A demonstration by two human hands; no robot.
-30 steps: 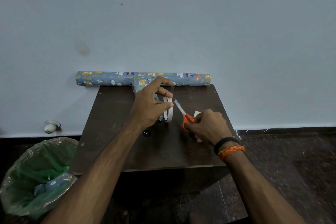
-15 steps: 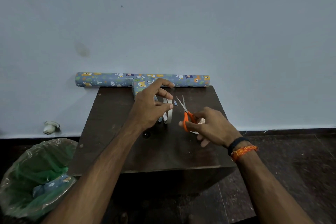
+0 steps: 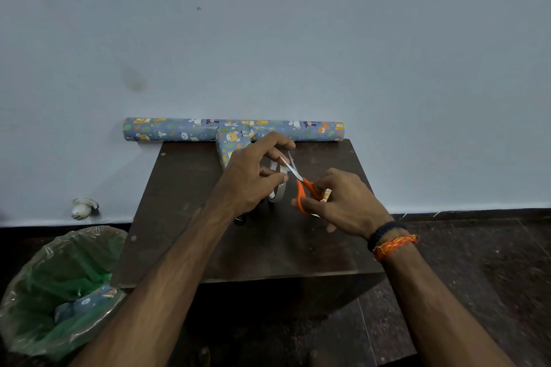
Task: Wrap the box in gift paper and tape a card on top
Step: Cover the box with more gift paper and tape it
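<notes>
Scissors [image 3: 299, 180] brought back in by the right hand [image 3: 343, 202] — open blades now at the tape held by the left hand [image 3: 250, 179].

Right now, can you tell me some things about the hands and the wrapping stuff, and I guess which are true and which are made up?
1. The right hand holds orange-handled scissors. True.
2. The scissors' blades are shut tight. False: the blades are spread open, pointing at the tape by the left hand.
3. The roll of gift paper lies at the back of the table, against the wall. True.
4. The tape roll lies in the bin. False: it stands on edge on the table between the hands; the bin holds scraps of gift paper.
5. The wrapped box is bare cardboard. False: it is covered in the same blue animal-print paper.
</notes>
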